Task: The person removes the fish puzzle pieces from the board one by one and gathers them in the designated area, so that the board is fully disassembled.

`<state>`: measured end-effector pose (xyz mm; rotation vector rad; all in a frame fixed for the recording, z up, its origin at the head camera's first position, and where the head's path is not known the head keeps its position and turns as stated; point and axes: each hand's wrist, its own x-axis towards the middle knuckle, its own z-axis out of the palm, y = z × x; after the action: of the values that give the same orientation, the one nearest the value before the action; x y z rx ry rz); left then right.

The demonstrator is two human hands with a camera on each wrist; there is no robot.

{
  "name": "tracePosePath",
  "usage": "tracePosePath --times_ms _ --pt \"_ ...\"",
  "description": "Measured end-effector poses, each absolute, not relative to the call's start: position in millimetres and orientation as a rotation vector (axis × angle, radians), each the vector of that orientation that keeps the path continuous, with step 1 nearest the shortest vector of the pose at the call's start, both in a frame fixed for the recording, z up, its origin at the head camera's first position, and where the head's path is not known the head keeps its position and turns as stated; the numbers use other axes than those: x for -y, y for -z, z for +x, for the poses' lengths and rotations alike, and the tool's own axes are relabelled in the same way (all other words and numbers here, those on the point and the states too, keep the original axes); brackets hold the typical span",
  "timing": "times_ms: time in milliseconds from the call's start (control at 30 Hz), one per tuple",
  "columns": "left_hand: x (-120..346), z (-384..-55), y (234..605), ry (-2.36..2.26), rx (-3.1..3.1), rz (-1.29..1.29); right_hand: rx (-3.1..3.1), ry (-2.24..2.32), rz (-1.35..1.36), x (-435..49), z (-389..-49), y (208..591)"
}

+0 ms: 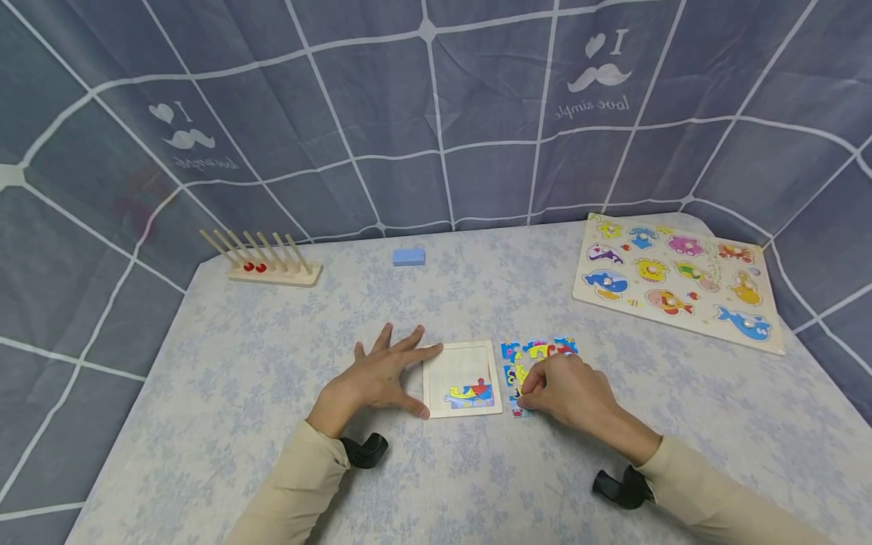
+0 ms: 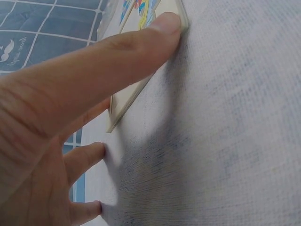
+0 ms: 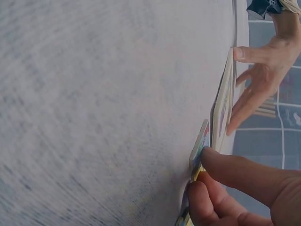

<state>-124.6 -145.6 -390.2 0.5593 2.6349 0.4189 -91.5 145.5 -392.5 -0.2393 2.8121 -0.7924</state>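
Observation:
A square wooden puzzle tray (image 1: pixel 459 348) lies in the middle of the table, with a few joined puzzle pieces (image 1: pixel 471 393) in its lower right corner. My left hand (image 1: pixel 384 375) is spread at the tray's left side, its straight thumb (image 2: pixel 167 23) resting on the near corner and a fingertip at the upper left corner. Right of the tray, loose colourful pieces (image 1: pixel 511 352) lie close together. Over them is my right hand (image 1: pixel 572 390), its thumb and curled fingers pinching a puzzle piece (image 3: pixel 200 141) at the near end of the group. That hand hides several of the pieces.
At the back right lies a large peg board (image 1: pixel 627 272) with sea animals. A blue block (image 1: pixel 409 257) sits at the back middle. To the back left stands a wooden rack (image 1: pixel 275 274) with upright pegs and red beads. Grey-blue checked cloth hangs behind the table.

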Motion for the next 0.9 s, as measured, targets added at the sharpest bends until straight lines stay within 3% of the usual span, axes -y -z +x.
tracePosePath --times_ms 367,900 --pt "146.2 -125.7 389.6 -0.396 -2.635 0.549 -2.834 0.914 -0.305 -142.5 -95.8 383.5" --pt "147.0 -125.8 391.0 -0.393 -2.625 0.558 -2.720 0.866 -0.546 -90.1 -101.0 392.3"
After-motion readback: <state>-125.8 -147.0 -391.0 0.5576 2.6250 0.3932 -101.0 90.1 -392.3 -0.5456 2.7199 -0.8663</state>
